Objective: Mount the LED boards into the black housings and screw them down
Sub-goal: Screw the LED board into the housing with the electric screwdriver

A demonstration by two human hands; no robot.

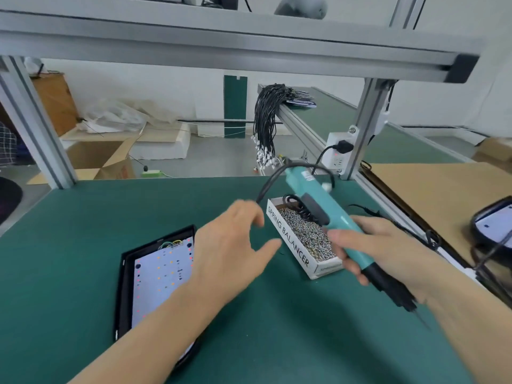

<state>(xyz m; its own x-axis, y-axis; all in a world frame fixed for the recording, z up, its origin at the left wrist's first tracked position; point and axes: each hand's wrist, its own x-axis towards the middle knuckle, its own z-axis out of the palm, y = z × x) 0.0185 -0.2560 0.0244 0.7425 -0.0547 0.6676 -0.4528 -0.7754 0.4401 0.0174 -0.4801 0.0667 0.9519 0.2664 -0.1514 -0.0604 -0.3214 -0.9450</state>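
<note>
Right hand (382, 245) grips a teal electric screwdriver (332, 214), tip pointing down toward the person. Left hand (232, 250) hovers over the green table (69, 231) with fingers spread and relaxed, beside a box of screws (302, 236). Black housing (124, 275) with a white LED board (158, 281) inside lies under the left forearm.

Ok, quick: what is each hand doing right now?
Left hand: open, fingers spread, holding nothing.
Right hand: gripping the teal electric screwdriver.

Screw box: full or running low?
Well stocked. The open white box shows a heap of silver screws along most of its length, just below the rim. Its far end is hidden behind the screwdriver.
</note>
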